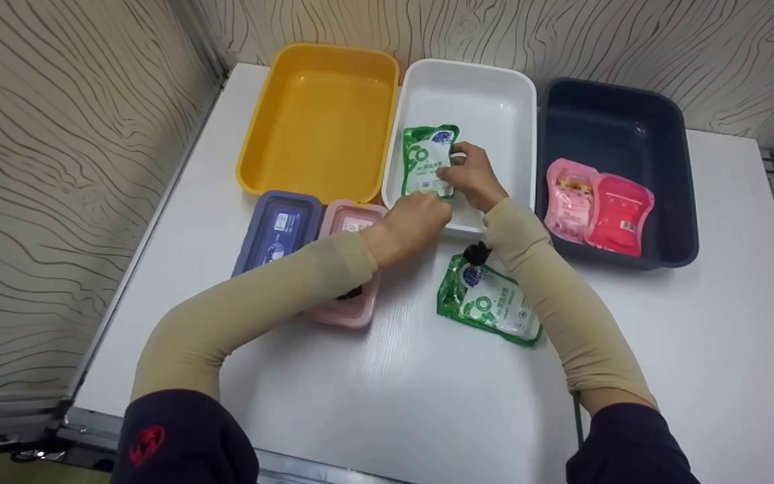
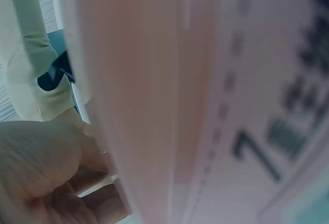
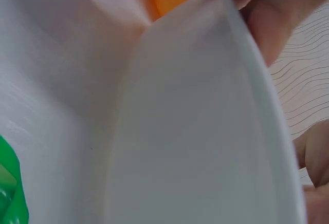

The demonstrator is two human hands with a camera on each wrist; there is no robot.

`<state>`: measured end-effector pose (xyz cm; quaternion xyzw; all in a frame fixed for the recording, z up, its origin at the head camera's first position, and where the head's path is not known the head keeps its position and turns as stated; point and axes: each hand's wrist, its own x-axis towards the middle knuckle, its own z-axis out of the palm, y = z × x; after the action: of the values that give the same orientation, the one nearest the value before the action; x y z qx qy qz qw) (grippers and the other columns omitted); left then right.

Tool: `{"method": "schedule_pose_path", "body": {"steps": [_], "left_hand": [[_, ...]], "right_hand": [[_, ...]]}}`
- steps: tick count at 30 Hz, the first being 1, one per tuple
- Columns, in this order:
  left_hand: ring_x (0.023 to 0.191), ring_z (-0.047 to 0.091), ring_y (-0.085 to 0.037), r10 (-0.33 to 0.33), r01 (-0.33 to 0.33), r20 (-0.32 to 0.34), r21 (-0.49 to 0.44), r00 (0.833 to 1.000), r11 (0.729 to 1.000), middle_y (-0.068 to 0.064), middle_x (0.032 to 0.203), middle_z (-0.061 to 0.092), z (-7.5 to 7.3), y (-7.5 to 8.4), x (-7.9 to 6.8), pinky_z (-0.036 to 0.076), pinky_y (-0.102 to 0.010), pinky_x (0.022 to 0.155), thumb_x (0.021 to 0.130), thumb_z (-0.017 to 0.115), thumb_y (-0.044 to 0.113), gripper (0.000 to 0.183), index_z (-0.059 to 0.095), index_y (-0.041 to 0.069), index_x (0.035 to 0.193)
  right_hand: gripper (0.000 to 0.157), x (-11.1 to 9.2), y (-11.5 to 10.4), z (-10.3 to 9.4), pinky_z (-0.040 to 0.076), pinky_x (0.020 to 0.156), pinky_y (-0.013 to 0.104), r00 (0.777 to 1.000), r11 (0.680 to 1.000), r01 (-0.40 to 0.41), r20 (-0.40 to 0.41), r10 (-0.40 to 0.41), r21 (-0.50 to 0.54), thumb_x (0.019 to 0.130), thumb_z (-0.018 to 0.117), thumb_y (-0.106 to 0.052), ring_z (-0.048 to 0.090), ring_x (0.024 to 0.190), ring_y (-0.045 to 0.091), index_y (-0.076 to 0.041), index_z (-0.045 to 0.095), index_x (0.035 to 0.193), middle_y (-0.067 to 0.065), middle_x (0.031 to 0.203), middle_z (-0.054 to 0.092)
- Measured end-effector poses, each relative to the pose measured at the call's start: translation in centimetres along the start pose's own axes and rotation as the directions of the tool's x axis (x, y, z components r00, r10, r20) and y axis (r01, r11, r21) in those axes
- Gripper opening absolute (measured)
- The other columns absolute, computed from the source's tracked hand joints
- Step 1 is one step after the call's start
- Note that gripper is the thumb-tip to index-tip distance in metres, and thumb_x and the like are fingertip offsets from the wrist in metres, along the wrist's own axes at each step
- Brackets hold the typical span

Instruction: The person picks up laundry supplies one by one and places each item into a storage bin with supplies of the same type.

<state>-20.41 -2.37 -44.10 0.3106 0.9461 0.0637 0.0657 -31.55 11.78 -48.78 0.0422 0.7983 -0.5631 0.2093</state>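
A green and white pouch (image 1: 427, 161) is in the white bin (image 1: 528, 134), near its left wall. My right hand (image 1: 474, 175) pinches the pouch's right edge, thumb on the printed front. Low against the same pouch, over the bin's front rim, is my left hand (image 1: 414, 225), its knuckles up and its fingertips hidden in the head view. I cannot tell what those fingers hold. A second green and white pouch (image 1: 494, 302) lies on the table below my right forearm. Under my left forearm sits a pink lidded box (image 1: 350, 316), very close in the left wrist view.
Left of the white bin stands a yellow bin (image 1: 333, 128). A dark blue bin (image 1: 662, 175) on the right holds a light pink pouch (image 1: 572, 202) and a red-pink pouch (image 1: 621, 212). A blue lidded box (image 1: 279, 228) is beside the pink one. Patterned walls enclose the table.
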Motion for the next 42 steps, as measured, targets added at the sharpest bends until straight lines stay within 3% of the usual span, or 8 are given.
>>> {"method": "schedule_pose_path", "body": {"steps": [5, 10, 15, 24, 31, 42], "left_hand": [[0.1, 0.076, -0.036, 0.013, -0.013, -0.005, -0.007, 1.0, 1.0, -0.021, 0.106, 0.077, 0.0, 0.0, -0.1, 0.065, -0.046, 0.088, 0.105, 0.056, -0.002, 0.024, 0.077, -0.002, 0.117], [0.098, 0.077, -0.035, 0.019, -0.019, -0.004, -0.015, 1.0, 1.0, -0.021, 0.106, 0.077, -0.1, -0.1, -0.1, 0.065, -0.044, 0.088, 0.106, 0.056, -0.002, 0.024, 0.077, -0.002, 0.119], [0.1, 0.076, -0.034, 0.015, -0.015, 0.003, -0.001, 1.0, 1.0, -0.02, 0.111, 0.077, -0.1, 0.0, -0.1, 0.065, -0.044, 0.088, 0.105, 0.056, -0.002, 0.024, 0.076, -0.002, 0.118], [0.104, 0.076, -0.032, 0.022, -0.022, -0.001, 0.047, 1.0, 0.999, -0.018, 0.113, 0.077, 0.0, 0.1, -0.2, 0.065, -0.041, 0.092, 0.105, 0.059, 0.0, 0.024, 0.076, -0.001, 0.122], [0.107, 0.075, -0.035, 0.025, -0.025, -0.005, -0.012, 1.0, 1.0, -0.021, 0.119, 0.074, -0.2, -0.1, -0.3, 0.064, -0.044, 0.094, 0.107, 0.056, -0.001, 0.024, 0.073, -0.004, 0.124], [0.104, 0.077, -0.035, 0.028, -0.027, -0.006, 0.045, 1.0, 0.999, -0.019, 0.124, 0.073, -0.1, 0.2, -0.3, 0.065, -0.042, 0.09, 0.104, 0.058, -0.003, 0.025, 0.074, -0.002, 0.123]], "right_hand": [[0.068, 0.2, 0.1, 0.3, 0.052, 0.113, 0.038, 1.0, 0.999, -0.027, -0.012, 0.026, -0.025, 0.098, 0.066, -0.001, 0.057, 0.138, 0.033, 0.005, 0.035, 0.159, 0.025, 0.157, 0.049], [0.06, 0.2, -0.1, 0.6, 0.052, 0.112, 0.041, 0.999, 0.983, -0.024, -0.03, 0.019, -0.179, 0.099, 0.067, -0.006, 0.058, 0.133, 0.032, 0.004, 0.042, 0.152, 0.024, 0.151, 0.053], [0.057, 0.0, -0.1, 0.9, 0.049, 0.112, 0.043, 0.999, 0.938, 0.0, -0.045, -0.016, -0.347, 0.099, 0.07, -0.015, 0.058, 0.128, 0.032, 0.005, 0.047, 0.147, 0.023, 0.143, 0.058], [0.055, -0.1, 0.2, 1.3, 0.053, 0.109, 0.049, 0.998, 0.854, -0.03, -0.067, -0.005, -0.52, 0.101, 0.07, -0.024, 0.064, 0.122, 0.037, 0.006, 0.051, 0.143, 0.024, 0.135, 0.063], [0.054, -0.3, 0.0, 1.2, 0.052, 0.103, 0.057, 0.995, 0.769, -0.061, -0.095, 0.0, -0.637, 0.101, 0.071, -0.036, 0.065, 0.114, 0.04, 0.004, 0.055, 0.134, 0.023, 0.128, 0.066], [0.053, -0.5, 0.4, 0.1, 0.047, 0.082, 0.041, 0.997, 0.804, -0.053, -0.083, 0.005, -0.593, 0.098, 0.074, -0.042, 0.057, 0.097, 0.028, -0.002, 0.055, 0.127, 0.014, 0.115, 0.062]]}}
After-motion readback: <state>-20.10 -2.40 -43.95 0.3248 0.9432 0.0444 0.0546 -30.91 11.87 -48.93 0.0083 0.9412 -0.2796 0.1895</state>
